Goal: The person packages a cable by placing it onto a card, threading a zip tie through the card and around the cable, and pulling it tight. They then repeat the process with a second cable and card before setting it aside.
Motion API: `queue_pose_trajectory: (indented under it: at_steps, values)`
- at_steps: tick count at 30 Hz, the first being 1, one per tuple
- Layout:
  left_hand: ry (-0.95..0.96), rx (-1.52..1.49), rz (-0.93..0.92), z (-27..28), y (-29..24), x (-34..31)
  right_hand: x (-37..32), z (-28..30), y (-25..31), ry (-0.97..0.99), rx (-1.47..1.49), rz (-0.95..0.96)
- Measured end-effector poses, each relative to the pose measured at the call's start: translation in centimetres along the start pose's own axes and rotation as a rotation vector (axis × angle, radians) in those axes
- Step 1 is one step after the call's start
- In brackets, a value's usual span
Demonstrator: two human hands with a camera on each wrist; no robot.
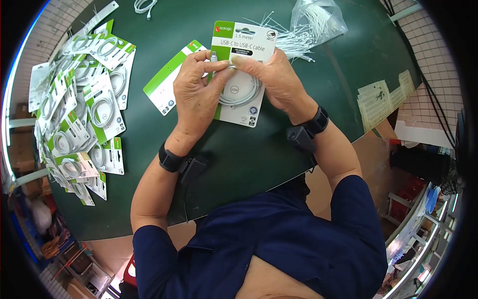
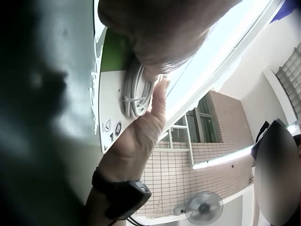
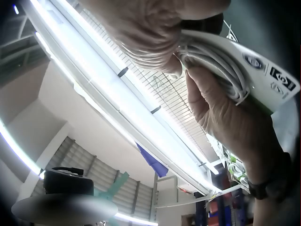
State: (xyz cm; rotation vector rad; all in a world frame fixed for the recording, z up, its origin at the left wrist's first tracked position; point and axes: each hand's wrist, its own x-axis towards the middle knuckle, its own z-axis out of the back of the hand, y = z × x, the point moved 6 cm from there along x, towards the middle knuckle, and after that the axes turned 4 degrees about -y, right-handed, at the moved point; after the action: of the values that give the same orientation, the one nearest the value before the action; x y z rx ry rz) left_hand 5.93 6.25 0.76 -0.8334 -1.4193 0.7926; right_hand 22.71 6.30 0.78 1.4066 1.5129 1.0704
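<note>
A white and green cable card [image 1: 244, 117], printed "USB-C to USB-C cable", is held up over the table. A white USB-C cable [image 1: 249, 99] lies coiled on its front, with a thin white tie [image 2: 134, 99] round the coil's side. My left hand [image 1: 196, 92] pinches at the top of the coil with thumb and forefinger. My right hand [image 1: 284, 82] grips the card's right side, its thumb over the front and meeting the left fingertips. The fingers of the right hand are hidden behind the card. Both thumbs meet at the coil in the right wrist view.
Another green and white card [image 1: 167, 87] lies behind my left hand. A large heap of carded cables [image 1: 82, 109] covers the table's left side. White ties [image 1: 296, 45] spill from a clear bag [image 1: 331, 22] at the back. Yellowed paper [image 1: 376, 102] sits at the right edge.
</note>
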Motion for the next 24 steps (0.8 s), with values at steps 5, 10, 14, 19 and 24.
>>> queue_pose_trajectory:
  at_steps: [5, 10, 14, 19, 24]
  values:
    - [0.230, 0.061, 0.101, 1.7, -1.3, 1.7, 1.5, 3.5, 3.2, -0.012, -0.165, 0.078]
    - [0.456, 0.360, -0.057, 1.5, -4.3, 1.9, -0.2, 1.1, 5.4, 0.228, -0.506, 0.087]
    - [0.357, 0.532, -0.274, 1.8, -6.1, 2.8, -1.1, -0.4, 6.4, 0.308, -0.922, 0.304]
    - [-0.116, 0.482, -0.169, 3.9, -6.7, 3.7, -0.6, 1.7, 4.7, -0.036, -0.402, 0.180]
    - [-0.289, -0.093, 0.327, 4.8, -1.4, 2.2, -1.3, 0.0, 2.3, -0.094, -0.194, 0.159]
